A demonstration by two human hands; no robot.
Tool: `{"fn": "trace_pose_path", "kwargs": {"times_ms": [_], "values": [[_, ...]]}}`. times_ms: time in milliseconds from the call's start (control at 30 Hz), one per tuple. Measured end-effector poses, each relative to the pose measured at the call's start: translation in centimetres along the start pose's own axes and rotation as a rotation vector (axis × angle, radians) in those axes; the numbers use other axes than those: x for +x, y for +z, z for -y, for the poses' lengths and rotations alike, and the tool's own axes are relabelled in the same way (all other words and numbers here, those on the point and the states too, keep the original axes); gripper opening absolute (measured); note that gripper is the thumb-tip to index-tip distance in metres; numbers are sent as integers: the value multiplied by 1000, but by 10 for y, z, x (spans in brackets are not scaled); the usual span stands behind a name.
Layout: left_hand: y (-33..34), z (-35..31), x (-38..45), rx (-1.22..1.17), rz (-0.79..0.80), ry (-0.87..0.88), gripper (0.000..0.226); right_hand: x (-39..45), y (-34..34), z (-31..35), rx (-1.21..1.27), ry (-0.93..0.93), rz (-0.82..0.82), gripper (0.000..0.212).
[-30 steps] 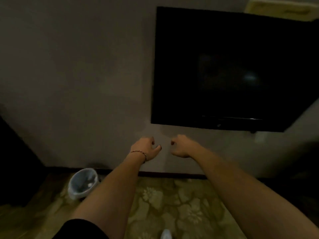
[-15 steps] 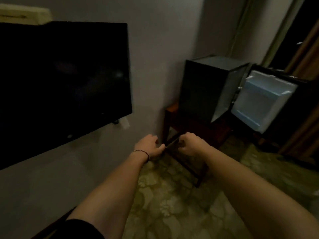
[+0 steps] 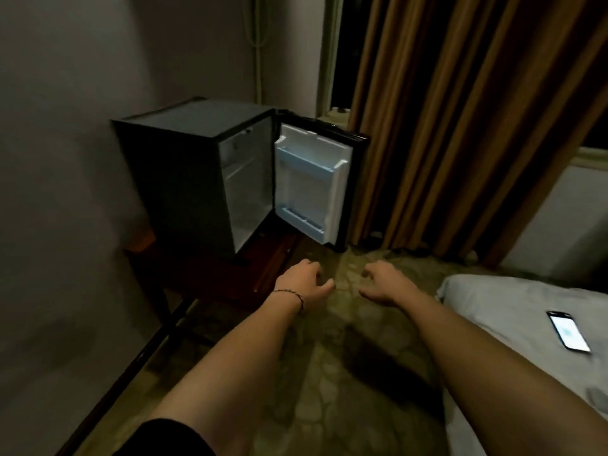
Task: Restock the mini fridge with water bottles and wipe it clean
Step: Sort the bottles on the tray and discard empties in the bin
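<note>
A black mini fridge [image 3: 171,166] stands on a low wooden stand [image 3: 210,271] in the room's corner. Its door [image 3: 312,182] hangs wide open to the right, showing white door shelves with nothing on them. The white inside [image 3: 245,192] looks bare. No water bottle or cloth is in view. My left hand [image 3: 304,284], with a thin bracelet at the wrist, and my right hand [image 3: 383,283] are stretched out in front of me below the fridge, fingers loosely curled, holding nothing.
Brown curtains [image 3: 460,126] hang right of the fridge door. A bed with a grey sheet [image 3: 513,311] is at the right, with a lit phone [image 3: 568,330] lying on it. Patterned green floor [image 3: 329,373] runs between bed and wall.
My view has swung right, from the wall television to the open fridge. Both hands stay out in front, holding nothing, and are now a little further apart.
</note>
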State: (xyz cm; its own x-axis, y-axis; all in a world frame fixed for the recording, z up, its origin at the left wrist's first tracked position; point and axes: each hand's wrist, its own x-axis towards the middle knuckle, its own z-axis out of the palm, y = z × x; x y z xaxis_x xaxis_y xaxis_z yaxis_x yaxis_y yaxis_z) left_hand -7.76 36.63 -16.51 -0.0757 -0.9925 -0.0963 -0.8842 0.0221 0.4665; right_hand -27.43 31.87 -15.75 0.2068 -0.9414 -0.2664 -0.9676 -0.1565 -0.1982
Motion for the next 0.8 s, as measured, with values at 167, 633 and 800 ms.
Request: {"fn": "trace_pose_path", "kwargs": {"times_ms": [167,633,800], "values": [[38,-58,135,25,68,113,43,77,-30,-90,8,89,17,53],[85,-206,480,64,67,213,41,336,-156,-299,55,217,-52,54],[102,-213,604,78,29,135,41,466,-181,-349,25,127,-18,47]]}}
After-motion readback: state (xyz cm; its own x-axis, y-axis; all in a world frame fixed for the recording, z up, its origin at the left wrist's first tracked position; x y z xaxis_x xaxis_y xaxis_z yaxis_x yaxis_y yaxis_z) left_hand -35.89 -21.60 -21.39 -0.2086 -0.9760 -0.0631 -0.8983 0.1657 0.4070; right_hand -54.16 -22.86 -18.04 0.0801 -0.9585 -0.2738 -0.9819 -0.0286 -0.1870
